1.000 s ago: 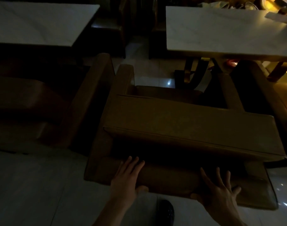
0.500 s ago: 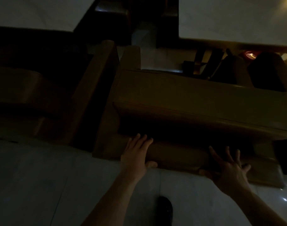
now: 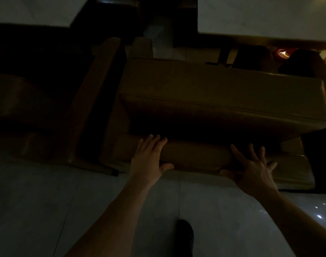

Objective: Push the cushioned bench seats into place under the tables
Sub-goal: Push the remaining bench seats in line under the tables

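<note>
Bench seat [image 3: 223, 101] has gone further in over the last second: its far edge now sits right at the near edge of the right tabletop [image 3: 266, 15], where a second ago a strip of floor and the table legs showed between them. View has also tipped down and closed in, so part of that is head motion, but both arms now reach out longer from the body, which fits a real push. Judgement: mid-push, most of the travel probably done, seat not yet fully tucked under

Left hand [image 3: 149, 160] flat on the front face of the lower cushion [image 3: 195, 154], fingers [image 3: 154, 143] spread and pointing away, thumb hooked along the bottom edge. Right hand [image 3: 251, 169] same story further right: palm on the front face, fingers splayed, thumb low. Neither hand is clamped on anything; open-palm contact only

Seat lies directly ahead of both hands, touching them, between the hands and the tabletop. Upper cushion block overhangs just above the fingertips. A second bench [image 3: 95, 101] stands just beside it on the left, narrow dark gap between them; watch that side for rubbing if the seat skews. Dark shoe [image 3: 184, 236] on the tiled floor [image 3: 47, 210] below the hands. Lighting is poor, so under-table clearance can't be read
</note>
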Motion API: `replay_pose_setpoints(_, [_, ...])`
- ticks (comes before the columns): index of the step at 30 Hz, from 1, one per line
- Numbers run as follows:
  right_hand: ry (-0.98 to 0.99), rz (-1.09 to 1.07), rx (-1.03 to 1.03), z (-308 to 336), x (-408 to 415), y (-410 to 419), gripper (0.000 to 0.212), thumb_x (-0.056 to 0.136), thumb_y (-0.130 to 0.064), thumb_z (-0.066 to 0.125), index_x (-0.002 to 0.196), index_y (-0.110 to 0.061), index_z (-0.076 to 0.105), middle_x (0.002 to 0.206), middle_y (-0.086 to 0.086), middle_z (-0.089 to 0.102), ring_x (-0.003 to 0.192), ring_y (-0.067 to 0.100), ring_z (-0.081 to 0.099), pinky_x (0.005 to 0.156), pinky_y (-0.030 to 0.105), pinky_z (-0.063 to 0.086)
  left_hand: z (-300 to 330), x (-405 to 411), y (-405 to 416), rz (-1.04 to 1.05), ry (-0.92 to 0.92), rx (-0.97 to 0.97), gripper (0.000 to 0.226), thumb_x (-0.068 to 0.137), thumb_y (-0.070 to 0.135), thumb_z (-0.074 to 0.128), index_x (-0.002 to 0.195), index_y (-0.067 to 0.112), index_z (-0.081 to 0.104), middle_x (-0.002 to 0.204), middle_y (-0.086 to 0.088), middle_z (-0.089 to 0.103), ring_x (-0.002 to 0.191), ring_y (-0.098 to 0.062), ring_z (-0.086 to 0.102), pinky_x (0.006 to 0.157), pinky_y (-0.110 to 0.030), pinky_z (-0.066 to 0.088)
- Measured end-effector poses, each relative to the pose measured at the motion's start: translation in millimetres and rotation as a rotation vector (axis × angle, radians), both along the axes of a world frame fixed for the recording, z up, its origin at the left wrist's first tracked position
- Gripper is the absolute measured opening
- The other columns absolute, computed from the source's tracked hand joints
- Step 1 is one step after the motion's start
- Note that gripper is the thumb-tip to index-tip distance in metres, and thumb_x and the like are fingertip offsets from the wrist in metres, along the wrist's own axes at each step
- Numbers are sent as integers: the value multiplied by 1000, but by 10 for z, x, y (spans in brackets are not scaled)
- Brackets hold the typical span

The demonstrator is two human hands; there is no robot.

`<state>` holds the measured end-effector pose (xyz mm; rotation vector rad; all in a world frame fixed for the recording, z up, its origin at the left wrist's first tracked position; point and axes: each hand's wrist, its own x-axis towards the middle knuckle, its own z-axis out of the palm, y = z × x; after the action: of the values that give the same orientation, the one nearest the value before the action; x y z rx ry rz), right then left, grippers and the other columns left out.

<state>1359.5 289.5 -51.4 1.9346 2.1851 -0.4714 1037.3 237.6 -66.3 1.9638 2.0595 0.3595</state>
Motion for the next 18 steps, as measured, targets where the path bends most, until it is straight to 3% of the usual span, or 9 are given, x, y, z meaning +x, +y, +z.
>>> replay_pose_setpoints(11, [-15,3,-23,16,40,-96,104,62,-92,25,154,-48,0,166,11,-5,149,42,-16,110,77,4,-20,30,-117,2,-19,-2,88,77,66,65,150,34,29,159,6,28,149,-16,10,122,-41,8])
replay_pose_setpoints(18, [-65,14,-45,-1,41,-60,103,59,-94,19,149,-52,-10,166,11,-6,148,43,-15,110,78,11,8,30,-89,-1,-35,-43,89,77,64,66,151,35,25,160,8,22,149,-14,4,122,-40,4])
